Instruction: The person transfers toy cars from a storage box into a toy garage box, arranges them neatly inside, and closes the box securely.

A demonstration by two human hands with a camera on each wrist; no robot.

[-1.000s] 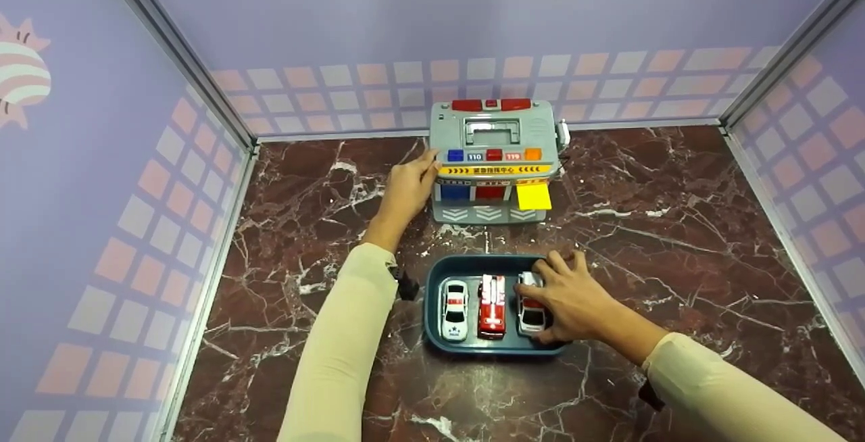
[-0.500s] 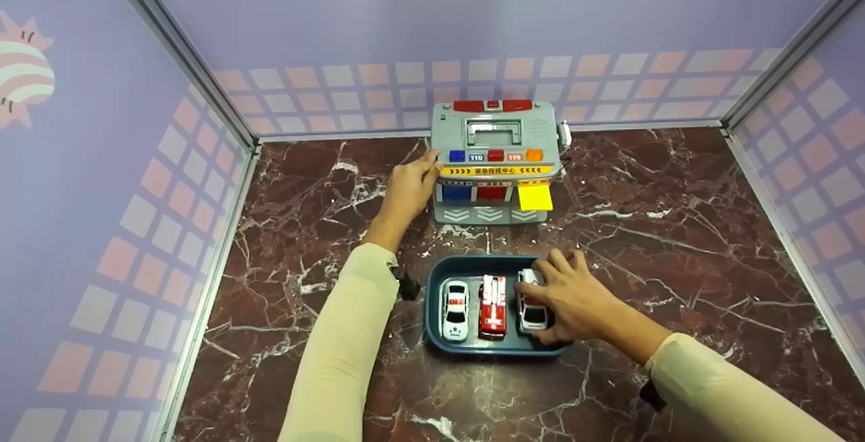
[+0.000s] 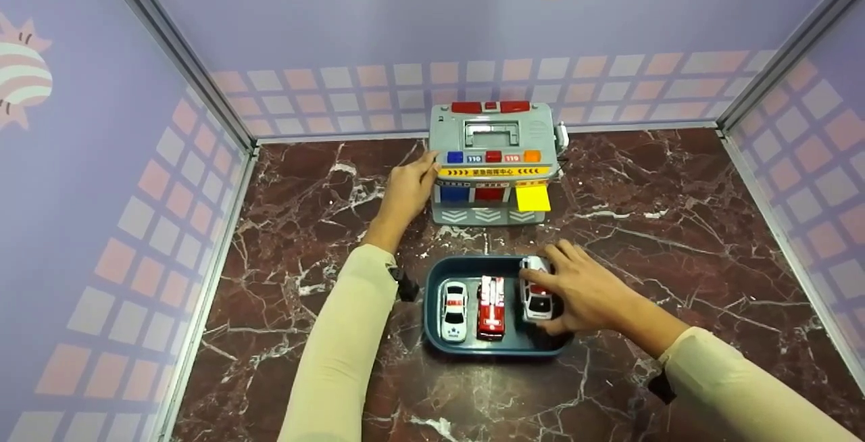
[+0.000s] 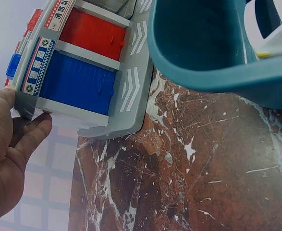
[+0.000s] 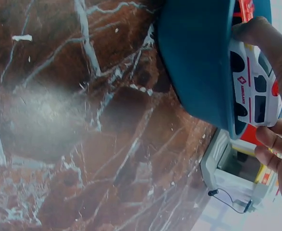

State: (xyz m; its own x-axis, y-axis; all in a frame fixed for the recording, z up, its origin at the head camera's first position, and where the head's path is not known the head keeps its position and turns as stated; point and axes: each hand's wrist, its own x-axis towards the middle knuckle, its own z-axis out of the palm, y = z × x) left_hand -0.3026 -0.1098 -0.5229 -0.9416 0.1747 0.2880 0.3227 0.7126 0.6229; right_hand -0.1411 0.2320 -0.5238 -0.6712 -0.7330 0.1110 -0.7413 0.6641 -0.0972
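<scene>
At the back stands a grey toy emergency station [image 3: 446,132] with blue [image 4: 78,82] and red [image 4: 93,34] garage doors and a raised yellow flap [image 3: 533,199]. My left hand [image 3: 407,188] grips its left roof corner, thumb above and fingers below the edge. My right hand [image 3: 589,291] holds a white toy ambulance [image 5: 252,91] by its ends, above the right side of a dark teal tray [image 3: 497,349]. Inside the tray lie a white toy police car [image 3: 454,317] and a red toy fire truck [image 3: 491,310].
The tray sits on a dark red marbled tabletop [image 3: 676,239], in front of the station. Purple patterned panels [image 3: 304,23] enclose the back and both sides. A white piece [image 3: 562,136] and a thin dark cord [image 5: 229,202] are at the station's right side.
My right hand has raised the ambulance from the tray floor and shifted it slightly away from me and to the right. My left hand stays on the station's corner.
</scene>
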